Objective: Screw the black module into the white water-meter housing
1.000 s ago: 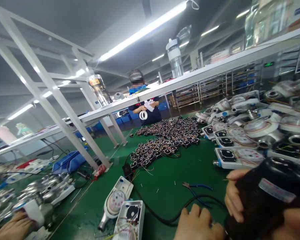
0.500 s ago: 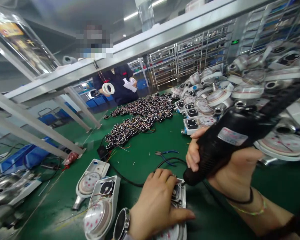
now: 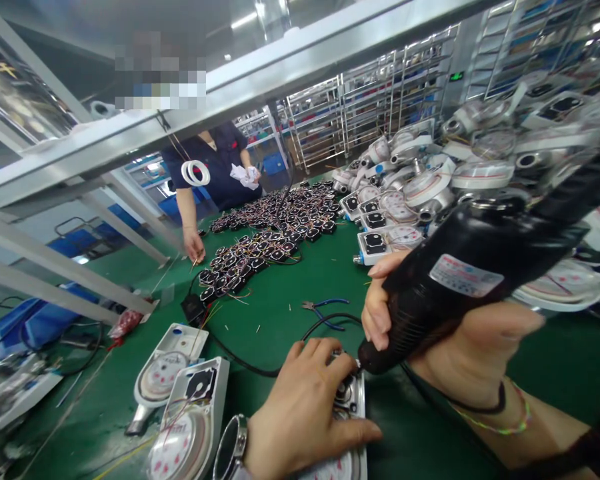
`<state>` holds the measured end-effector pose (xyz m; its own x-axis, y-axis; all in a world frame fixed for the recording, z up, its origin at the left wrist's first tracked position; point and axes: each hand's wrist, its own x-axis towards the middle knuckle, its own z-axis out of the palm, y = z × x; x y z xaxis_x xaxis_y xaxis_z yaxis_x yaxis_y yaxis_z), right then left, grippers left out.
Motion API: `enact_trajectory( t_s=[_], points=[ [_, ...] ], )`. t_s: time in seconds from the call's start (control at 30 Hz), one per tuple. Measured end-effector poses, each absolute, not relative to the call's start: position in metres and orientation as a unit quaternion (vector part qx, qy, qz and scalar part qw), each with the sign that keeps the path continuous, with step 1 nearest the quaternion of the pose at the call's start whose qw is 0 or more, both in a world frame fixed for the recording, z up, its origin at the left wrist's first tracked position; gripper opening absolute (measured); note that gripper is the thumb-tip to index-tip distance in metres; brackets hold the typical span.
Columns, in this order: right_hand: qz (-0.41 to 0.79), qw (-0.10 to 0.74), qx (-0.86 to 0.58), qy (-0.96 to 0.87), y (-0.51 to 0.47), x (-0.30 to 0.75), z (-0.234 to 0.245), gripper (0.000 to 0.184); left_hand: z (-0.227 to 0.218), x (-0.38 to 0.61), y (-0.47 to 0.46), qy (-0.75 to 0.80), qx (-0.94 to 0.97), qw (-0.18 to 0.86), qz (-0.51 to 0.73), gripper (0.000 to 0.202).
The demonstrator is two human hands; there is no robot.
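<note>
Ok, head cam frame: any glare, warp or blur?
Head view: wide-angle warp bows the white shelf and tilts the scene; glare whitens the shelf's face; a pixelated mosaic block covers the co-worker's head; the stacked water meters at upper right look soft; the black handheld power tool in the right hand is sharper, its label visible.

No legible text anywhere. Right hand [image 3: 455, 353] grips black power tool [image 3: 430, 313]. On tool body, just above hand, white sticker [image 3: 466, 276] with red and blue print, too blurred to read. Left of left hand [image 3: 300, 407], meter dial [image 3: 161, 377] with small red markings, unreadable. Second dial [image 3: 177, 447], nearer left wrist, equally unreadable. Far beyond both hands, on wall past wire racks [image 3: 317, 123], small green lit sign [image 3: 456, 76], characters too small to read.
</note>
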<state>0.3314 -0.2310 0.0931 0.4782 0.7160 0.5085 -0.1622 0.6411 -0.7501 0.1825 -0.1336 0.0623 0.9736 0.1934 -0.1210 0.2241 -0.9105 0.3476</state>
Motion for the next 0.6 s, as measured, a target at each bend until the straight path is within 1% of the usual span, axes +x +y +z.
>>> enact_trajectory(
  t_s=[0.13, 0.4, 0.6],
  points=[
    [0.272, 0.799, -0.324, -0.428, -0.2314, 0.3314, 0.0939, 0.064, 0.063, 0.1846, -0.1335, 0.1, 0.978, 0.177, -0.048, 0.059],
    [0.271, 0.812, -0.302, -0.419, -0.2262, 0.3289, 0.0858, 0.062, 0.0588, 0.1823, -0.1366, 0.127, 0.967, 0.216, -0.05, 0.056],
    [0.287, 0.825, -0.273, -0.404, -0.2256, 0.3279, 0.0854, 0.062, 0.0625, 0.1766, -0.1391, 0.121, 0.965, 0.228, -0.042, 0.069]
  ],
)
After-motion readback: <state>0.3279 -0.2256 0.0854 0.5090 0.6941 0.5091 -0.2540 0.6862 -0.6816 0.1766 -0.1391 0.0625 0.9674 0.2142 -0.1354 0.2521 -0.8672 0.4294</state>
